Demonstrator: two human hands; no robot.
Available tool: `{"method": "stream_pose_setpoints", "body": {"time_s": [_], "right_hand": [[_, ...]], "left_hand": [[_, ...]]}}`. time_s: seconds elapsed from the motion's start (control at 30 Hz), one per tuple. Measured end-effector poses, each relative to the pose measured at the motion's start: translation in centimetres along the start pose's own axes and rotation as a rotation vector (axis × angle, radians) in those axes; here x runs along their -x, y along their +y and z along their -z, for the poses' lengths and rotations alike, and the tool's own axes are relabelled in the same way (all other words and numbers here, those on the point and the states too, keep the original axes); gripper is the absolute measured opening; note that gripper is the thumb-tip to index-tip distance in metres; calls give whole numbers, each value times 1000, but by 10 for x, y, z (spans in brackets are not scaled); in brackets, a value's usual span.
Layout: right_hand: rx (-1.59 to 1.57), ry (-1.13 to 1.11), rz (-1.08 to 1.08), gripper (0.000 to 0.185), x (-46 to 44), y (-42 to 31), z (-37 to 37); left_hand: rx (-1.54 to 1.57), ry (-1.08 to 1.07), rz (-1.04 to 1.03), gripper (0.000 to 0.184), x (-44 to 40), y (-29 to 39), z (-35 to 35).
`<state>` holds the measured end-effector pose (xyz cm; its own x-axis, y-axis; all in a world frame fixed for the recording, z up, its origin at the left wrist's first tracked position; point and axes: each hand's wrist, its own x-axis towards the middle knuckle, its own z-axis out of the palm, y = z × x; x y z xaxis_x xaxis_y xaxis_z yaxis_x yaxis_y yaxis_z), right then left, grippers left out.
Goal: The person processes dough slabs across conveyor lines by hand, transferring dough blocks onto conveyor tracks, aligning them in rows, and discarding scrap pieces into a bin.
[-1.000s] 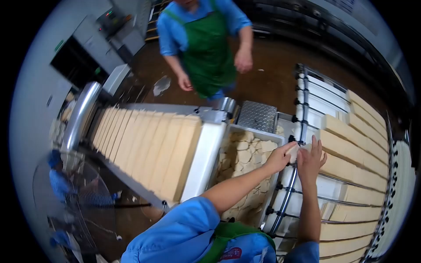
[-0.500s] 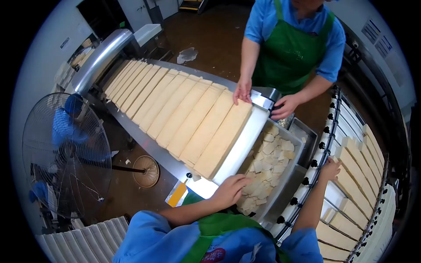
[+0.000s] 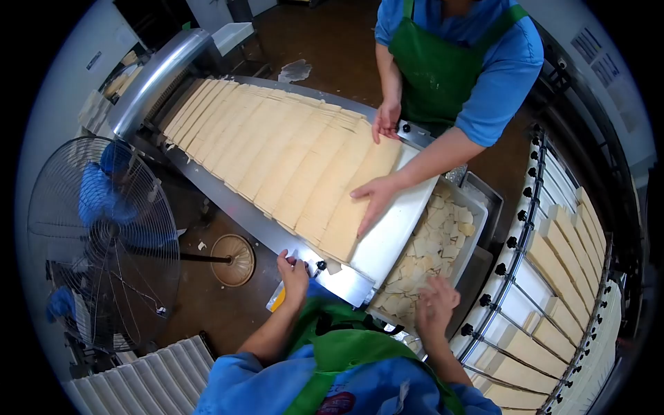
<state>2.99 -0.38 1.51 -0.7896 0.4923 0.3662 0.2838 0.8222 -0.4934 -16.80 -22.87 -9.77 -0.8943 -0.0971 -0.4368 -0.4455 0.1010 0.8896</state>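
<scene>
Overlapping pale dough sheets (image 3: 277, 162) lie in a long row on the conveyor. At the conveyor's near-left edge, my left hand (image 3: 294, 280) has its fingers curled around what looks like a small black knob; a second black knob (image 3: 321, 265) sits just right of it. My right hand (image 3: 437, 304), slightly blurred, hovers over the front of a bin of dough scraps (image 3: 432, 242). Its fingers are apart and loosely bent, with nothing visible in them. A white end plate (image 3: 387, 238) lies between the last sheet and the bin.
Across the conveyor, a co-worker in a green apron (image 3: 436, 62) rests one hand (image 3: 377, 197) on the last sheet. To the right stands a rack (image 3: 515, 277) with stacked dough strips (image 3: 564, 270). A large fan (image 3: 104, 235) is at left; ridged trays (image 3: 149, 380) lie below it.
My left hand has moved left to the conveyor edge. My right hand has left the rack's strips for the scrap bin. The co-worker's hand has reached onto the last sheet; the sheets overlap more closely.
</scene>
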Motion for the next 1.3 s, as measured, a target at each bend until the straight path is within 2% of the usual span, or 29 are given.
{"method": "stream_pose_setpoints", "body": {"time_s": [0.13, 0.23, 0.33, 0.4, 0.43, 0.5, 0.53, 0.57, 0.63, 0.7, 0.77, 0.8, 0.87, 0.93, 0.97, 1.03, 1.1, 1.17, 1.23, 1.3], "right_hand": [[-166, -121, 73, 24, 9, -33, -15], [-246, -114, 138, 25, -4, -52, -29], [-211, -211, 149, 20, -14, -68, -49], [-147, -369, 344, 31, -10, -73, -82], [-143, -369, 339, 31, -9, -79, -100], [145, -601, 368, 55, -1, -89, -133], [268, -557, 331, 69, 6, -82, -148], [269, -554, 334, 69, 9, -79, -147], [274, -602, 209, 68, 22, -60, -132], [414, -806, 4, 64, 32, -38, -99], [570, -676, 47, 55, 46, -11, -61], [559, -622, 19, 51, 42, -2, -45], [548, -565, -10, 48, 30, -7, -32], [466, -461, 73, 45, 13, -19, -34], [468, -454, 69, 45, 1, -27, -41], [268, -313, 269, 45, -37, -53, -67], [246, -262, 264, 46, -92, -82, -93], [176, -171, 253, 49, -144, -80, -138], [209, -138, 170, 56, -195, -67, -187], [283, -151, -14, 63, -243, -56, -231]], "left_hand": [[197, 10, 58, 48, -26, 7, 2], [140, 19, -3, 47, -42, 7, 6], [76, 11, -12, 46, -57, -2, 13], [41, 24, -30, 46, -71, -24, 20], [14, 35, -67, 46, -80, -32, 20], [46, 32, -44, 45, -76, -25, 21], [80, 35, -28, 44, -74, -20, 21], [83, 36, -31, 44, -80, -23, 21], [-129, 45, -218, 42, -87, -39, 27], [-193, -11, -259, 43, -81, -24, 29], [-267, -70, -409, 47, -64, 13, 21], [-319, -132, -420, 54, -56, 37, 17], [-413, -173, -452, 57, -59, 44, 5], [-516, -247, -499, 68, -63, 52, -3], [-595, -266, -551, 76, -66, 57, -8], [-698, -304, -525, 83, -69, 65, -16], [-735, -316, -487, 83, -73, 77, -24], [-726, -404, -376, 85, -75, 92, -27], [-765, -425, -418, 87, -75, 96, -27], [-772, -453, -407, 88, -78, 100, -27]]}}
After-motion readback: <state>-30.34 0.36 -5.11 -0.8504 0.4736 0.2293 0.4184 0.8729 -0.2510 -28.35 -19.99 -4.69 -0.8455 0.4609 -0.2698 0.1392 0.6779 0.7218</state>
